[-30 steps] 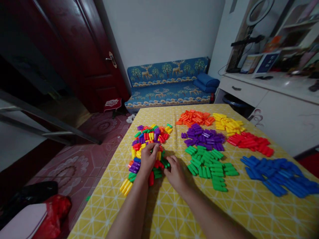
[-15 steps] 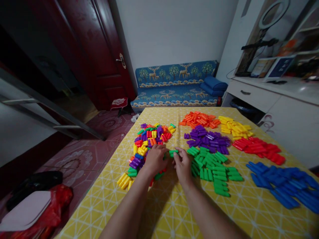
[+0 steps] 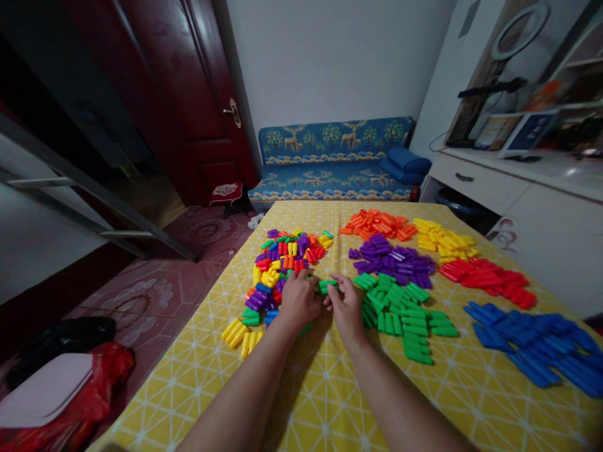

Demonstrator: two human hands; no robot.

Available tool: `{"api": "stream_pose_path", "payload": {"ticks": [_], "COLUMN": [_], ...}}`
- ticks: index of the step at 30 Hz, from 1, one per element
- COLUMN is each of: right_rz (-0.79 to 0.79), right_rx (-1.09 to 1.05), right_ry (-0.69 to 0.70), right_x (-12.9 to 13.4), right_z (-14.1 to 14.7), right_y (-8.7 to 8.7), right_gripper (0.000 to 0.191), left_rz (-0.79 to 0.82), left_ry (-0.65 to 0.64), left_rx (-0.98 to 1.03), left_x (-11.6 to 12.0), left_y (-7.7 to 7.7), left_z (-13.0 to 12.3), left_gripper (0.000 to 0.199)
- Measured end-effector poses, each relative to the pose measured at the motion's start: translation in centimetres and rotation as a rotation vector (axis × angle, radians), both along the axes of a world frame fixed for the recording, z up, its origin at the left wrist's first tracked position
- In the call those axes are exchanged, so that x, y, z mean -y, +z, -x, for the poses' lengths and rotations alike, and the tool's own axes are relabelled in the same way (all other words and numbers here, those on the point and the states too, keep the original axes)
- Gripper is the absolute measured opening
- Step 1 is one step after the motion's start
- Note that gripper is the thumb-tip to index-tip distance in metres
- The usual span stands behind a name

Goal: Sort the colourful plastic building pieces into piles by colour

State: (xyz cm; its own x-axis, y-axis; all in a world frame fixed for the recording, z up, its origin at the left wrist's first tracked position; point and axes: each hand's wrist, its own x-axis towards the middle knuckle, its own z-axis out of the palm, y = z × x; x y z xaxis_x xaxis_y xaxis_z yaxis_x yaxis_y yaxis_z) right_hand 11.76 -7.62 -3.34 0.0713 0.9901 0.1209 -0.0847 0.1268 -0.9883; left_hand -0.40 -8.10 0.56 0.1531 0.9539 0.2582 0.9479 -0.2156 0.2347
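Note:
Between my two hands is a green plastic building block (image 3: pixel 326 287), its ends partly covered by fingers. My right hand (image 3: pixel 347 309) pinches it from the right with thumb and fingers. My left hand (image 3: pixel 300 300) closes on its left end, knuckles up, over the edge of a mixed-colour pile of blocks (image 3: pixel 288 250). Just right of my right hand lies a pile of green blocks (image 3: pixel 398 307). Yellow blocks (image 3: pixel 234 333) lie at the near left of the mixed pile.
On the yellow patterned tablecloth (image 3: pixel 301 402) lie single-colour piles: orange blocks (image 3: pixel 377 225), purple blocks (image 3: pixel 398 262), yellow blocks (image 3: pixel 445 240), red blocks (image 3: pixel 487 281) and blue blocks (image 3: pixel 537 342). Beyond the table stands a blue sofa (image 3: pixel 325 179); a white cabinet (image 3: pixel 532 213) stands at right.
The view has shifted slightly. My left hand has turned a little, uncovering more blocks beside it. The green block stays between both hands.

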Motion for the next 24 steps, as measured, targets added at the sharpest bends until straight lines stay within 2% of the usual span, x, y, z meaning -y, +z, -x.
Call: {"api": "stream_pose_path", "payload": {"ticks": [4,9,13,15,18,21,24], "right_rz": [-0.020,-0.150,-0.215,-0.234,-0.263,-0.249,-0.131], "right_rx": [0.046,0.173,0.252,0.291,0.342,0.461,0.665], "right_ry": [-0.001,0.007,-0.040,-0.165,-0.464,-0.718,-0.775], "right_x": [0.2,0.6,0.8,0.5,-0.3,-1.0,-1.3], "right_z": [0.0,0.1,-1.3,-3.7,-9.6,-16.3,-20.7], "right_y": [0.0,-0.4,1.1,2.3,3.2,2.1,0.1], "right_gripper": [0.042,0.032,0.029,0.031,0.035,0.036,0.034], "left_rz": [-0.001,-0.008,0.035,0.045,0.046,0.055,0.055], "left_ry": [0.004,0.029,0.033,0.033,0.028,0.007,-0.043], "left_rx": [0.026,0.032,0.020,0.030,0.060,0.093,0.131], "left_x": [-0.1,-0.3,-0.3,-0.3,-0.3,-0.4,-0.5], "left_y": [-0.3,-0.7,-0.6,-0.5,-0.5,-0.6,-0.8], "left_z": [0.1,0.0,-0.2,-0.3,-0.3,-0.1,0.1], "left_gripper": [0.038,0.043,0.038,0.039,0.041,0.035,0.029]}}
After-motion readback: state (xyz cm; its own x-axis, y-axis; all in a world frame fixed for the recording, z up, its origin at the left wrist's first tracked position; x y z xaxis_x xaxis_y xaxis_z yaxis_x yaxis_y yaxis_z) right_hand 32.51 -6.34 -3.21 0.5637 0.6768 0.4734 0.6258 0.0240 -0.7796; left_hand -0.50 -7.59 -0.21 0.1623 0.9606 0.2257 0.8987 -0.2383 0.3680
